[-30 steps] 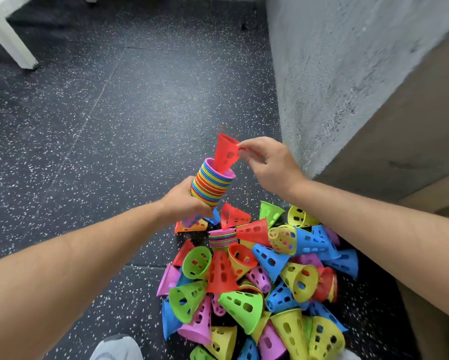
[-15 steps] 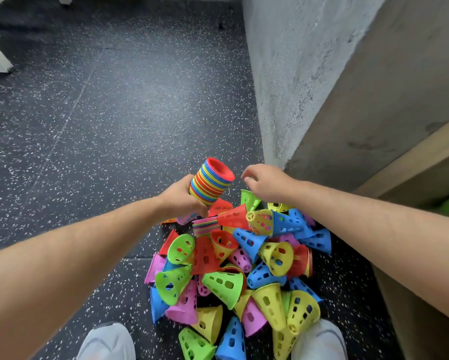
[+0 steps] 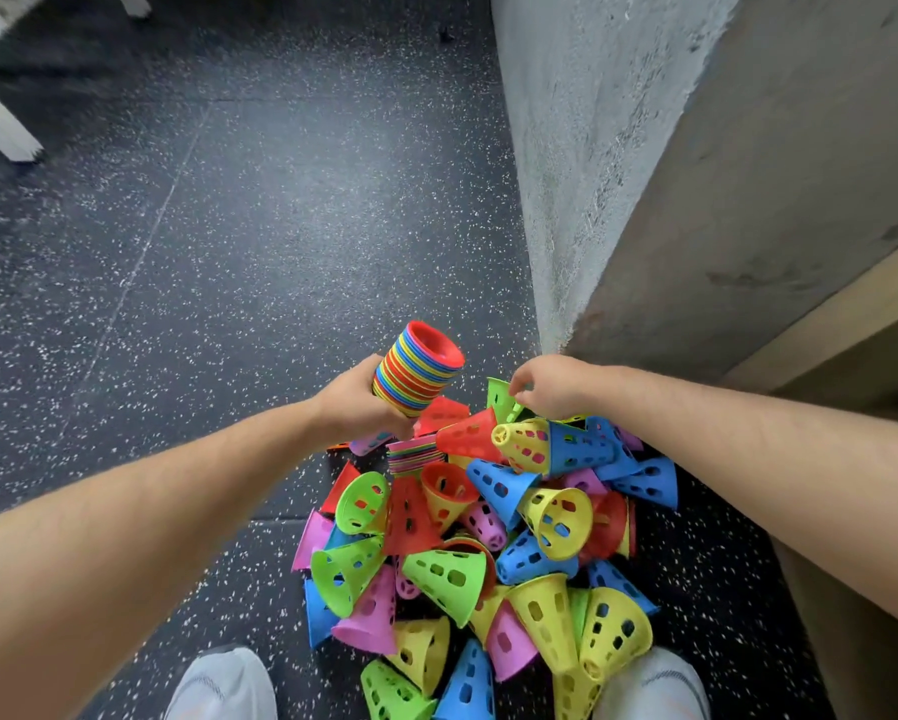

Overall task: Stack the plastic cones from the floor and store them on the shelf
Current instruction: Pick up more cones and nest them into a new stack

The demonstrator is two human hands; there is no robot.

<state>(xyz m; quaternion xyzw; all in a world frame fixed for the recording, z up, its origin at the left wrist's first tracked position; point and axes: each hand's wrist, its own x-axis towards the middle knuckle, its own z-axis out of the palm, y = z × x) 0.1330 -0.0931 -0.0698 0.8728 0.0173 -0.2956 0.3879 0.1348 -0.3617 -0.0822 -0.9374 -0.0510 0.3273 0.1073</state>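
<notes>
1. Left hand (image 3: 364, 402) grips the striped stack of cones (image 3: 418, 368) around its lower part. The stack is tilted, with its open mouth facing up and to the right. Hand and stack sit lower than a second ago, now just above the far edge of the pile.
2. The red cone, which the other hand was feeding into the mouth a second ago, is now seated. Its red rim forms the top ring of the stack, so one more cone is nested.
3. Just below the held stack, a short second stack (image 3: 414, 454) lies on the floor (image 3: 229, 252), touching the loose cones beside it.
4. Right hand (image 3: 551, 384) has let go of the stack and dropped to the far side of the pile. Its fingers curl down over the rim of a green cone (image 3: 499, 400). They seem to touch it, but I cannot tell whether the pinch has closed.
5. The pile of loose cones (image 3: 452, 579) spreads from there back to the person's shoes, many colours lying on their sides and across each other. Judging by how many remain, stacking is well short of done and the shelf step is still far off.
6. At the right stands a rough grey wall (image 3: 592, 148), with a wooden ledge (image 3: 826, 324) beyond it. It may be the shelf, but that is not certain.
</notes>
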